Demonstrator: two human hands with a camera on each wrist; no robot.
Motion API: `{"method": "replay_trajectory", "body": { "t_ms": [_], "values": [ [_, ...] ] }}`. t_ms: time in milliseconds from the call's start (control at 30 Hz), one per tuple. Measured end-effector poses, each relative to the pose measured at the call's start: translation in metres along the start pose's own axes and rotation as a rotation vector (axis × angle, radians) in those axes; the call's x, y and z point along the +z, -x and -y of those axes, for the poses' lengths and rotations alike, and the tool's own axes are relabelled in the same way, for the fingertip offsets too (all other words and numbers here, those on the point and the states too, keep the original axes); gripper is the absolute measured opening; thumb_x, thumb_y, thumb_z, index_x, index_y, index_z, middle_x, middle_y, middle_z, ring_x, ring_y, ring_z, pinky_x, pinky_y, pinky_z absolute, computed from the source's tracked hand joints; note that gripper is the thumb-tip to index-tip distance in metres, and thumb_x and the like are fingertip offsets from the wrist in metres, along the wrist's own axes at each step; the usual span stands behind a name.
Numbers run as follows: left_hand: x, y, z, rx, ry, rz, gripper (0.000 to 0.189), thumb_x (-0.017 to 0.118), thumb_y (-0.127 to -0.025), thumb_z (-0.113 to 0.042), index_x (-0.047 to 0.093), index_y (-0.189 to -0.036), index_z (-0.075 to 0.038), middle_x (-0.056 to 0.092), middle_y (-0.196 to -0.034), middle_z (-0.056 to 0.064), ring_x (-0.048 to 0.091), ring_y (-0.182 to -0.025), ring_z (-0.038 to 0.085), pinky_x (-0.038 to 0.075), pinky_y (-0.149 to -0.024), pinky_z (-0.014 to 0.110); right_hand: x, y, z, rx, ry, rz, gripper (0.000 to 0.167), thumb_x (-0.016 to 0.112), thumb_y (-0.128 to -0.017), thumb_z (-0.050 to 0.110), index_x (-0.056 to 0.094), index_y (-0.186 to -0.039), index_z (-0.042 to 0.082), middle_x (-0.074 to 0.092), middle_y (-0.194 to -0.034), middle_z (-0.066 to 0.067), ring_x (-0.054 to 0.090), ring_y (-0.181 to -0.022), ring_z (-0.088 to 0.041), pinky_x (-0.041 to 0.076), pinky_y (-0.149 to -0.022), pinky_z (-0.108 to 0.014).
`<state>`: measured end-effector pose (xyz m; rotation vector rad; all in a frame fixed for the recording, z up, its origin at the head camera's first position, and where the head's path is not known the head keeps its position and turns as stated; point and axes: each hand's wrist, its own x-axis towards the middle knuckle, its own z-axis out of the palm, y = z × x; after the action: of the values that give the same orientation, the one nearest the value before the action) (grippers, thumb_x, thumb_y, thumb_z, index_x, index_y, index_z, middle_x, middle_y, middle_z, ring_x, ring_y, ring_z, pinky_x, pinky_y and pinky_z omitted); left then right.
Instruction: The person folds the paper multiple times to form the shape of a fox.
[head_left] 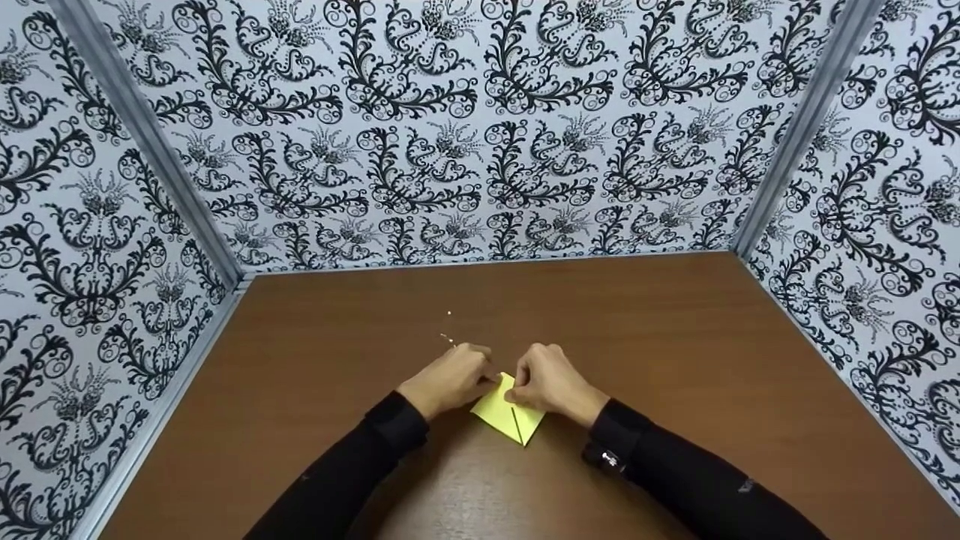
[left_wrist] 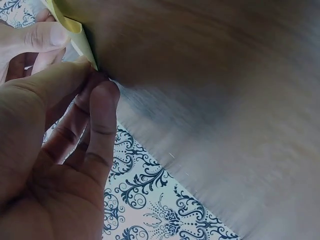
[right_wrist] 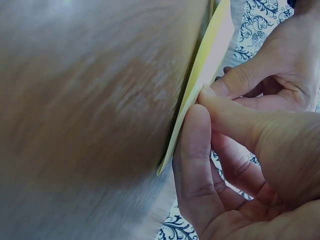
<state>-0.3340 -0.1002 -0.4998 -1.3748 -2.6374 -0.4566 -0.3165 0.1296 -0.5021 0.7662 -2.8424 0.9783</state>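
Note:
A folded piece of yellow paper [head_left: 493, 411] lies on the table between both hands, one corner toward the person, with a dark slit running from its middle to that corner. At its upper left edge, my left hand [head_left: 455, 379] pinches the paper between thumb and fingers. My right hand [head_left: 553, 384] pinches the paper near its middle and right side. In the left wrist view the paper [left_wrist: 76, 31] shows a curled, raised fold. Layered edges of the paper [right_wrist: 205, 70] appear in the right wrist view, thumb and forefinger on them. Both hands hide the far part of the sheet.
The brown wooden table [head_left: 337, 322] is bordered by walls with black scroll patterns [head_left: 480, 150] at the back and sides. Grey metal posts [head_left: 150, 135] stand at the corners. Tiny white specks [head_left: 448, 339] lie just beyond the left hand.

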Motion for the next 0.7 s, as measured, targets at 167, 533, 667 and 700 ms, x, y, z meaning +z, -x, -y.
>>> {"method": "replay_trajectory", "body": {
  "t_ms": [167, 533, 667, 700],
  "values": [
    [0.000, 0.004, -0.001, -0.022, 0.033, -0.023, 0.012, 0.085, -0.102, -0.001, 0.088, -0.091, -0.006, 0.068, -0.082, 0.010, 0.052, -0.075, 0.007, 0.045, -0.068, 0.018, 0.001, 0.000, 0.001, 0.013, 0.015, 0.004, 0.029, 0.099, -0.086, 0.007, 0.082, -0.064, 0.013, 0.078, -0.066, 0.004, 0.061, -0.058, -0.006, 0.052, -0.062, -0.026],
    [0.003, 0.020, -0.007, -0.081, 0.031, -0.035, 0.019, 0.087, -0.101, -0.002, 0.080, -0.084, -0.005, 0.064, -0.081, 0.007, 0.044, -0.075, 0.005, 0.044, -0.067, 0.021, 0.003, 0.001, 0.001, 0.016, 0.037, -0.005, 0.029, 0.099, -0.084, 0.007, 0.081, -0.063, 0.015, 0.077, -0.068, 0.006, 0.063, -0.062, -0.008, 0.056, -0.066, -0.030],
    [0.001, 0.025, -0.009, -0.056, 0.030, -0.025, 0.016, 0.084, -0.100, 0.005, 0.084, -0.087, -0.005, 0.062, -0.081, 0.006, 0.042, -0.076, 0.003, 0.041, -0.068, 0.019, 0.002, 0.001, 0.002, 0.003, 0.044, -0.018, 0.029, 0.100, -0.084, 0.008, 0.080, -0.062, 0.015, 0.077, -0.067, 0.005, 0.062, -0.062, -0.007, 0.055, -0.065, -0.029],
    [0.000, 0.027, -0.010, -0.052, 0.041, -0.024, 0.016, 0.084, -0.100, 0.006, 0.084, -0.087, -0.004, 0.060, -0.081, 0.006, 0.041, -0.075, 0.003, 0.040, -0.068, 0.019, 0.001, 0.001, 0.002, -0.003, 0.040, -0.017, 0.029, 0.099, -0.085, 0.007, 0.081, -0.063, 0.014, 0.078, -0.067, 0.004, 0.061, -0.062, -0.007, 0.054, -0.064, -0.028]
  ]
}}
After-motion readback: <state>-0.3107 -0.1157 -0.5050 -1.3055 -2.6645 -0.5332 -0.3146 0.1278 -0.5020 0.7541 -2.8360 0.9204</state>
